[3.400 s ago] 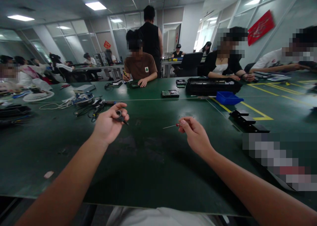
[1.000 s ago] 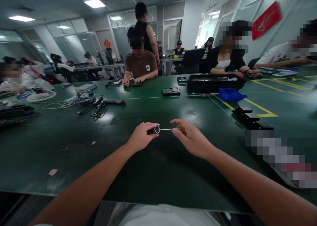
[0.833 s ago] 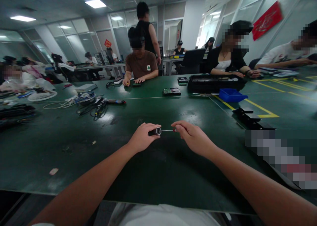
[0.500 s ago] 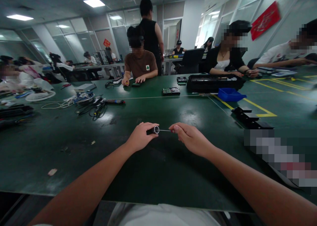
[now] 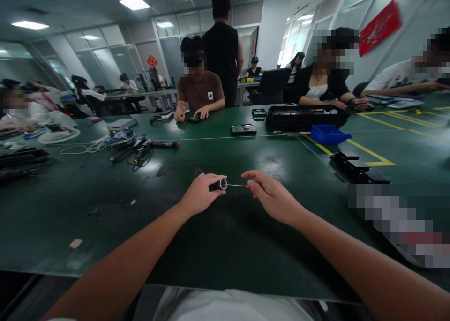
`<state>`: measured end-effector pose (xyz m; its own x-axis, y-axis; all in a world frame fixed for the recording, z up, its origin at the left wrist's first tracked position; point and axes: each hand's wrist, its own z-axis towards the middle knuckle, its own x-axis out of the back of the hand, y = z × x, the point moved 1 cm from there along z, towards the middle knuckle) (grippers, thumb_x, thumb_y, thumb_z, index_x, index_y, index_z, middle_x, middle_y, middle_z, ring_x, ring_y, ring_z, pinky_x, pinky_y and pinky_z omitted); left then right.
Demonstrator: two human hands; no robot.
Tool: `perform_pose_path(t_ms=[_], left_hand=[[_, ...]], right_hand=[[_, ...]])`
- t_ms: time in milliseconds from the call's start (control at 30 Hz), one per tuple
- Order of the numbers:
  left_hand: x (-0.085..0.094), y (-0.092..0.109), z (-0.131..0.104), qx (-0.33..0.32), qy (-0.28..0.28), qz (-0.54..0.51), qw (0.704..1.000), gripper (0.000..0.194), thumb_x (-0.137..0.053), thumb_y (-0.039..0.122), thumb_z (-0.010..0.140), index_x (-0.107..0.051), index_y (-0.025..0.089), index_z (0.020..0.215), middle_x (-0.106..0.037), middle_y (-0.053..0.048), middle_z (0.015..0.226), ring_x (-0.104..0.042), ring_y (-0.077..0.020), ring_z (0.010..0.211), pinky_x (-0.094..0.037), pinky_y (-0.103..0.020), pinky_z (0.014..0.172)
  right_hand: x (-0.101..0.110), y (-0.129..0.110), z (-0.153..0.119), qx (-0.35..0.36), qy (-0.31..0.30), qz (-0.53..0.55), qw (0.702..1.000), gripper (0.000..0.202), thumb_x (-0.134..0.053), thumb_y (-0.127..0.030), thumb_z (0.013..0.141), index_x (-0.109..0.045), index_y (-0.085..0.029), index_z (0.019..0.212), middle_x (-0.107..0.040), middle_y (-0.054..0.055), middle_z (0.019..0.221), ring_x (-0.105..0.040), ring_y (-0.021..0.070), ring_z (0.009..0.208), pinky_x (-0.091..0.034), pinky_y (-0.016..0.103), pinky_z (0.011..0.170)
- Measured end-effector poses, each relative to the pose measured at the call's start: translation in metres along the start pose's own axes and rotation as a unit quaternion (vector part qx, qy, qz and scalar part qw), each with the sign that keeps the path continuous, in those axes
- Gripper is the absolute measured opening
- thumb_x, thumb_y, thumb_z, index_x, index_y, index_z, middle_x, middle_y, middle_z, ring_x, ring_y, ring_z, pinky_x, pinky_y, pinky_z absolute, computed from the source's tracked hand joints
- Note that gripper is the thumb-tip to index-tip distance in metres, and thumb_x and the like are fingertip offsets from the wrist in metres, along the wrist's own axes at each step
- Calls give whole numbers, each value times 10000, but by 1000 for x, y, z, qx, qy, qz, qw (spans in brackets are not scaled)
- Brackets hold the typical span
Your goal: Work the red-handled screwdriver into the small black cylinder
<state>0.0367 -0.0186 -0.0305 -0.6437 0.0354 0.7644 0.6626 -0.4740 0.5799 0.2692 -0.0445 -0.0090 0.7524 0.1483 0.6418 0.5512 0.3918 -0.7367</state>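
Observation:
In the head view, my left hand (image 5: pixel 197 195) is closed around a short black cylinder (image 5: pixel 222 184) with a silver ring on its end, which faces right. My right hand (image 5: pixel 273 197) holds a thin screwdriver (image 5: pixel 236 185) by its reddish handle, mostly hidden by the fingers. Its index finger is raised off the handle. The metal shaft points left and its tip meets the ringed end of the cylinder; how deep it reaches cannot be made out. Both hands are just above the green table (image 5: pixel 211 246).
Tangled cables (image 5: pixel 140 152) lie at the left, by a white fan-like part (image 5: pixel 59 135). Ahead are a circuit-board device (image 5: pixel 243 129), a long black casing (image 5: pixel 305 118) and a blue tray (image 5: pixel 328 134). Black brackets (image 5: pixel 358 168) sit at the right. Several people work around the table.
My right index finger has lifted and straightened away from the screwdriver handle. The cylinder and my left hand stay nearly in place. A standing person in the background has shifted right.

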Motion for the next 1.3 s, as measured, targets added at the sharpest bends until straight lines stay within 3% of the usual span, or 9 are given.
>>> perform_pose_path(t_ms=[200,333,467,733,933,1067,1200,1300], left_hand=[[1,0,0,11,7,3,1000,393,-730,227,823,-673,255,1211,-689,-33,1196,-604,-234,1090,-405,-416,1013],[-1,2,-1,-1,-9,5,1000,397,-725,240,829,-668,278,1220,-690,-19,1191,-604,-238,1078,-387,-439,1040],[-3,4,-2,-5,-16,8,1000,400,-736,242,821,-670,272,1215,-687,-25,1198,-600,-245,1092,-353,-472,1083],[-2,2,-1,3,-15,6,1000,406,-731,246,822,-669,275,1223,-689,-36,1182,-603,-251,1092,-373,-476,1074],[-4,6,-2,-2,-36,-3,999,411,-744,230,811,-669,268,1214,-679,-28,1210,-589,-240,1128,-353,-475,1094],[-6,3,-2,1,-27,-13,1000,406,-732,244,824,-664,274,1223,-678,-26,1212,-598,-234,1121,-405,-434,1050],[-4,4,-3,1,-19,-15,1000,402,-709,255,846,-647,266,1243,-675,-34,1213,-607,-226,1117,-430,-423,1039],[-3,10,-3,-39,-12,42,998,399,-647,266,897,-601,294,1293,-639,-25,1285,-556,-223,1212,-231,-528,1183]], right_hand=[[-2,1,1,29,33,22,999,280,-475,-316,960,-508,-219,1220,-665,47,916,-630,200,795,-491,345,696],[-2,4,1,-4,45,34,998,305,-400,-404,997,-545,-221,1193,-637,21,797,-612,185,698,-479,327,627],[-1,5,2,-13,67,28,997,337,-360,-426,1008,-612,-225,1108,-673,43,879,-631,189,732,-487,341,661],[-2,3,2,17,70,32,997,287,-521,-359,943,-553,-234,1200,-667,36,898,-622,204,780,-487,347,690],[-1,4,1,-19,79,45,996,334,-376,-432,994,-616,-230,1111,-639,28,805,-584,189,670,-442,335,603],[-3,8,3,-7,90,85,992,274,-478,-369,952,-560,-236,1177,-620,9,814,-577,183,701,-453,339,650],[-5,13,9,-32,114,214,970,219,-592,-404,884,-618,-219,1001,-633,20,838,-600,183,783,-483,358,762],[-7,20,15,-117,143,365,912,269,-624,-481,846,-639,-212,855,-635,31,805,-593,178,731,-504,364,731]])
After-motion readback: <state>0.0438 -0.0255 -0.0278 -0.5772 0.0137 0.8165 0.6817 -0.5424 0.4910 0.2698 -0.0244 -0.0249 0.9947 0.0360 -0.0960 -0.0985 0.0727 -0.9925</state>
